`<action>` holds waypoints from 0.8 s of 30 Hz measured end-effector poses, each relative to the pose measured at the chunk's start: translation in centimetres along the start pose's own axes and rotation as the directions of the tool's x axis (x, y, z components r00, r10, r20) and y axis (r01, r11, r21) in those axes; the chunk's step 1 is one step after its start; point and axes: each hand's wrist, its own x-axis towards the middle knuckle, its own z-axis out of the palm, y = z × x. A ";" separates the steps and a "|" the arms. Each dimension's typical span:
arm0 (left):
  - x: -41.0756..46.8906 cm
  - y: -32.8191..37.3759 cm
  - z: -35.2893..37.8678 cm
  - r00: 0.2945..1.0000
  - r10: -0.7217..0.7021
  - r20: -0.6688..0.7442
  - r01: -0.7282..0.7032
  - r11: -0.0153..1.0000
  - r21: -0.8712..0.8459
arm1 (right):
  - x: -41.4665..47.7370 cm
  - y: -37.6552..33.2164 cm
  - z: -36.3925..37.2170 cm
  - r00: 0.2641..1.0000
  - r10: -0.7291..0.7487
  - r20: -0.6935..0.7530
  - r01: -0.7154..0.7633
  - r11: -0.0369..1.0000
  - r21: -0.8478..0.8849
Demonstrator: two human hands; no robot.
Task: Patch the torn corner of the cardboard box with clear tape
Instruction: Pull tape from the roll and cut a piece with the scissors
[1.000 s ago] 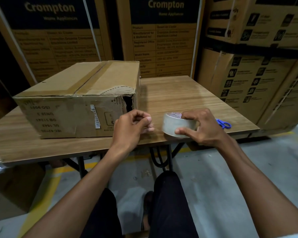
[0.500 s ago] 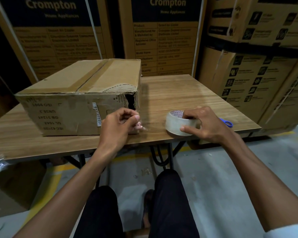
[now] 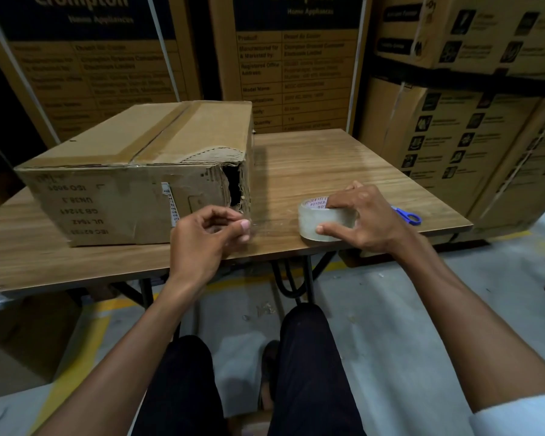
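Observation:
A brown cardboard box (image 3: 132,177) sits on the left of the wooden table (image 3: 321,158). Its near right corner (image 3: 233,190) is torn open, showing a dark hole. My left hand (image 3: 205,243) pinches the free end of the clear tape just below that corner, in front of the box. A faint strip of tape (image 3: 274,228) stretches from it to the roll. My right hand (image 3: 362,218) grips the clear tape roll (image 3: 323,220), which rests on the table near the front edge.
Blue-handled scissors (image 3: 408,215) lie on the table behind my right hand. Tall printed cartons (image 3: 296,64) stand behind and to the right of the table. My legs and the concrete floor are below the table's front edge.
My left hand has moved left and toward the box's torn corner, pulling tape off the roll. The roll in my right hand has settled lower onto the table.

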 end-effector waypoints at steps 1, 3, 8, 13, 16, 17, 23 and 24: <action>0.0 -0.2 -0.1 1.000 0.004 -0.003 -0.004 1.000 0.001 | 0.2 -0.2 0.1 1.000 -0.005 -0.006 0.005 1.000 0.004; -0.1 -0.5 -0.2 1.000 0.005 -0.013 -0.006 0.999 -0.032 | 0.3 -0.6 0.2 1.000 -0.001 -0.010 0.001 1.000 -0.003; -0.3 -0.8 -0.3 1.000 0.014 -0.024 -0.015 0.999 -0.046 | 0.8 -1.0 0.1 0.999 0.018 0.034 -0.016 0.998 -0.059; 0.1 -1.1 -2.0 1.000 0.019 0.000 -0.019 1.000 0.016 | 0.9 -0.4 -0.5 0.997 0.067 0.048 -0.062 0.992 -0.115; 0.1 -0.9 -2.1 1.000 -0.005 -0.009 0.005 1.000 -0.007 | 0.9 -0.2 -0.4 0.997 0.041 0.070 -0.032 0.991 -0.129; 0.0 -0.8 -2.1 1.000 -0.018 -0.017 0.017 0.999 -0.038 | 0.7 0.0 -0.3 0.996 0.035 0.078 -0.026 0.993 -0.117; -0.7 -1.2 -2.2 0.999 -0.035 -0.030 0.032 0.995 -0.094 | -0.4 0.6 0.1 0.995 0.032 0.096 -0.021 0.994 -0.112; -0.9 -1.2 -2.0 0.999 -0.026 -0.027 0.023 0.995 -0.098 | -0.5 0.7 0.2 0.995 0.043 0.092 -0.033 0.994 -0.106</action>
